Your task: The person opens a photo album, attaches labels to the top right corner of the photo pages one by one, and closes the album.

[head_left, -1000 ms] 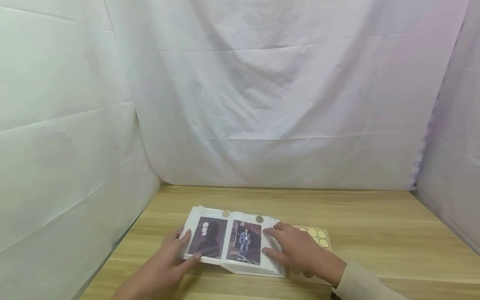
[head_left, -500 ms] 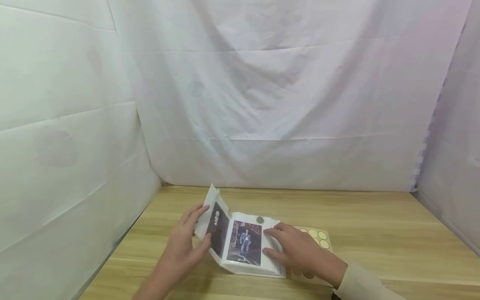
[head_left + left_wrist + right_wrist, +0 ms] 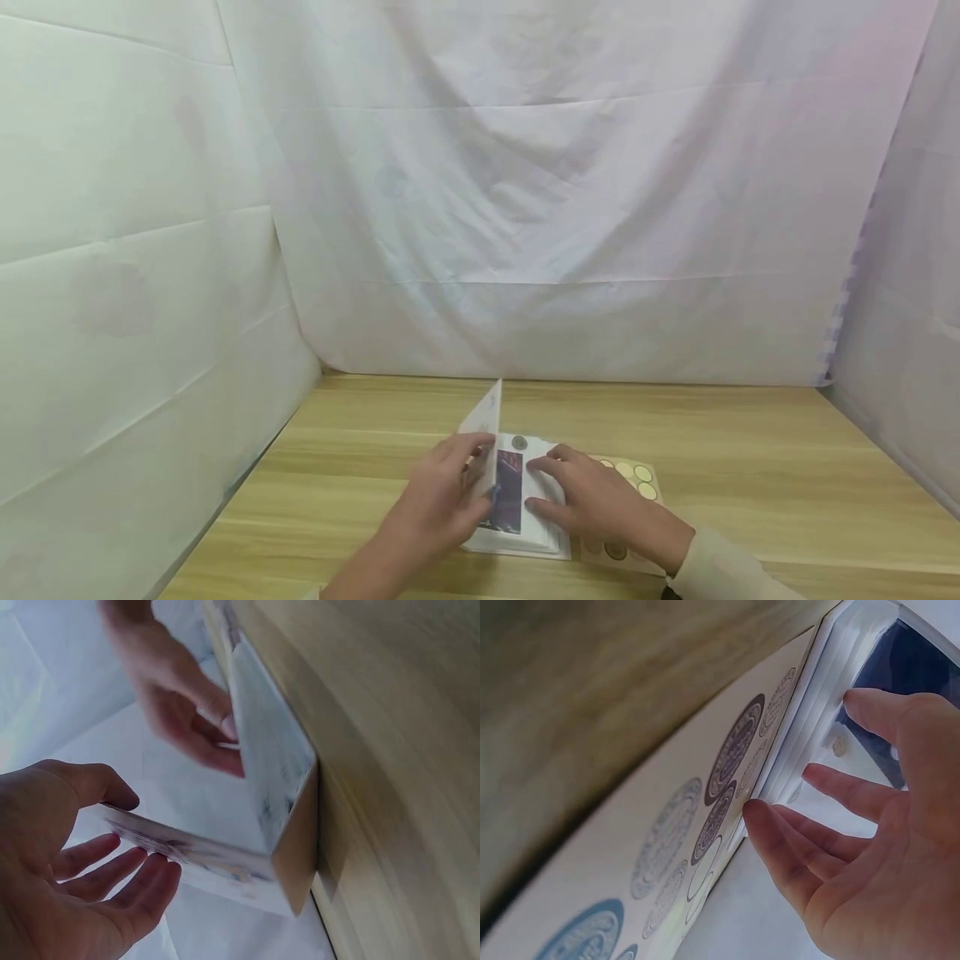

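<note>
A small white photo album (image 3: pixel 540 521) lies on the table, its left cover (image 3: pixel 487 417) raised nearly upright. My left hand (image 3: pixel 435 500) grips that cover, thumb on one face and fingers on the other, as the left wrist view shows. On the right page, a dark photo (image 3: pixel 510 487) is partly hidden behind the cover, and a round seal-like sticker (image 3: pixel 519 442) sits above it. My right hand (image 3: pixel 600 500) rests at the page's right edge with fingers spread and loosely bent; in the right wrist view the fingertips (image 3: pixel 814 774) touch the page stack.
Under my right forearm, beside the album, is a tan sheet of round stickers (image 3: pixel 645 475), partly covered. The wooden table (image 3: pixel 720 433) reaches back to a white cloth backdrop (image 3: pixel 525 325), with white cloth (image 3: pixel 150 317) also along the left.
My left hand has lifted the album's left cover from lying flat and swung it rightward, over toward the right page. My right hand has stayed in place.
</note>
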A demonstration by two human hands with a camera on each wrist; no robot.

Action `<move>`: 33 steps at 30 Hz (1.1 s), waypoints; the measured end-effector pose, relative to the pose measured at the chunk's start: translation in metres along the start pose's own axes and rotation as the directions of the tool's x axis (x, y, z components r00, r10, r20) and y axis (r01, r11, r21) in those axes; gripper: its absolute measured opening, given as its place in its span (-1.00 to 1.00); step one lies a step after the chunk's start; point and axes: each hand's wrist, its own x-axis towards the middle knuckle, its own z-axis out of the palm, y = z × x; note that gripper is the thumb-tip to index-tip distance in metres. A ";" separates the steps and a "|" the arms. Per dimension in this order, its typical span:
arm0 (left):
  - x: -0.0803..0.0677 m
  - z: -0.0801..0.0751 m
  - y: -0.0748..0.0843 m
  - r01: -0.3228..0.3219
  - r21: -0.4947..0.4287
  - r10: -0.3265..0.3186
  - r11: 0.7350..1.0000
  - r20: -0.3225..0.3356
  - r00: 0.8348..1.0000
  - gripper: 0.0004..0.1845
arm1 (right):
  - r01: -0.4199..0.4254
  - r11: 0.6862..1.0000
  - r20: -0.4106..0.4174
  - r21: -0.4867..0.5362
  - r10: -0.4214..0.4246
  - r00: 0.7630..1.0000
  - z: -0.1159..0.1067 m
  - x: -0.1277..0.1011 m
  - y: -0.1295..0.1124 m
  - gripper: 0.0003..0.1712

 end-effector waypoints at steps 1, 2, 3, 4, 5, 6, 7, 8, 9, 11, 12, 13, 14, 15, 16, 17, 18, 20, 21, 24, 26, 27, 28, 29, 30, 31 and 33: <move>0.000 0.004 0.000 -0.029 0.046 0.028 0.999 0.009 1.000 -0.26 | 0.002 1.000 -0.001 0.006 -0.002 1.000 0.000 0.000 0.001 -0.45; 0.000 0.009 0.000 -0.058 0.099 0.056 0.993 0.018 0.998 -0.27 | 0.005 1.000 -0.002 0.016 -0.005 1.000 0.000 0.001 0.001 -0.47; -0.001 0.013 0.000 -0.088 0.138 0.085 0.986 0.027 0.996 -0.28 | 0.004 1.000 0.000 0.026 -0.004 1.000 0.000 0.002 0.001 -0.49; -0.001 0.018 0.001 -0.113 0.171 0.108 0.979 0.039 0.993 -0.29 | 0.000 0.999 -0.001 0.042 0.000 1.000 0.001 0.002 0.002 -0.52; -0.001 0.022 0.001 -0.142 0.205 0.135 0.968 0.047 0.990 -0.30 | -0.008 0.998 -0.002 0.062 0.008 1.000 0.001 0.003 0.003 -0.56; -0.001 0.025 0.001 -0.170 0.235 0.162 0.957 0.051 0.985 -0.32 | -0.020 0.996 -0.002 0.090 0.021 1.000 0.001 0.003 0.003 -0.61; -0.002 0.028 0.001 -0.193 0.258 0.186 0.947 0.052 0.981 -0.34 | -0.036 0.991 -0.003 0.127 0.036 0.999 0.001 0.004 0.004 -0.66; -0.002 0.031 0.002 -0.215 0.284 0.209 0.935 0.052 0.977 -0.36 | -0.055 0.984 -0.002 0.170 0.056 0.998 0.000 0.005 0.005 -0.70; -0.002 0.034 0.002 -0.231 0.304 0.225 0.924 0.052 0.973 -0.38 | -0.084 0.974 0.002 0.209 0.085 0.996 0.000 0.006 0.006 -0.72; -0.002 0.037 0.003 -0.251 0.338 0.246 0.907 0.057 0.967 -0.40 | -0.140 0.949 0.007 0.283 0.144 0.990 -0.002 0.008 0.006 -0.71; -0.002 0.038 0.003 -0.257 0.347 0.251 0.902 0.065 0.966 -0.42 | -0.169 0.935 0.012 0.313 0.174 0.985 -0.003 0.009 0.007 -0.69; -0.002 0.039 0.004 -0.263 0.355 0.254 0.897 0.072 0.964 -0.43 | -0.190 0.922 0.016 0.339 0.196 0.980 -0.003 0.010 0.007 -0.66; -0.002 0.039 0.004 -0.267 0.362 0.255 0.893 0.082 0.963 -0.45 | -0.211 0.912 0.024 0.351 0.216 0.976 -0.004 0.011 0.007 -0.65; -0.002 0.040 0.004 -0.272 0.365 0.256 0.890 0.092 0.962 -0.47 | -0.222 0.907 0.035 0.357 0.224 0.974 -0.004 0.011 0.007 -0.64; -0.002 0.040 0.004 -0.279 0.366 0.259 0.888 0.103 0.960 -0.49 | -0.222 0.905 0.042 0.363 0.222 0.974 -0.005 0.011 0.006 -0.63; -0.002 0.041 0.004 -0.286 0.367 0.262 0.885 0.115 0.958 -0.52 | -0.220 0.904 0.048 0.366 0.218 0.975 -0.005 0.012 0.006 -0.62; -0.001 0.041 0.004 -0.292 0.371 0.263 0.882 0.128 0.956 -0.53 | -0.216 0.906 0.053 0.365 0.212 0.976 -0.005 0.012 0.005 -0.61; -0.001 0.042 0.004 -0.299 0.374 0.257 0.878 0.160 0.953 -0.54 | -0.206 0.912 0.059 0.355 0.198 0.978 -0.005 0.011 0.003 -0.61; -0.001 0.042 0.004 -0.301 0.375 0.250 0.877 0.177 0.952 -0.53 | -0.200 0.916 0.057 0.349 0.192 0.980 -0.005 0.011 0.003 -0.62; 0.001 0.043 0.004 -0.289 0.376 0.210 0.880 0.239 0.948 -0.51 | -0.205 0.924 0.045 0.322 0.201 0.978 -0.005 0.010 0.001 -0.66; 0.002 0.044 0.005 -0.281 0.378 0.181 0.882 0.277 0.944 -0.50 | -0.205 0.931 0.038 0.303 0.204 0.978 -0.005 0.011 0.001 -0.69; 0.002 0.045 0.005 -0.275 0.378 0.166 0.884 0.295 0.941 -0.50 | -0.204 0.935 0.032 0.290 0.204 0.979 -0.005 0.011 0.001 -0.70; 0.003 0.046 0.005 -0.269 0.379 0.152 0.885 0.312 0.938 -0.50 | -0.201 0.941 0.026 0.274 0.202 0.979 -0.005 0.011 0.001 -0.70; 0.003 0.047 0.005 -0.266 0.380 0.140 0.886 0.328 0.934 -0.50 | -0.197 0.946 0.021 0.257 0.198 0.980 -0.005 0.012 0.001 -0.71; 0.004 0.048 0.005 -0.263 0.382 0.129 0.886 0.342 0.931 -0.51 | -0.193 0.951 0.018 0.243 0.194 0.981 -0.005 0.012 0.002 -0.71; 0.004 0.048 0.005 -0.262 0.384 0.122 0.885 0.352 0.928 -0.52 | -0.184 0.956 0.018 0.230 0.185 0.982 -0.005 0.012 0.002 -0.71; 0.003 0.049 0.004 -0.264 0.381 0.118 0.886 0.366 0.923 -0.53 | -0.176 0.961 0.027 0.213 0.175 0.984 -0.007 0.011 0.003 -0.68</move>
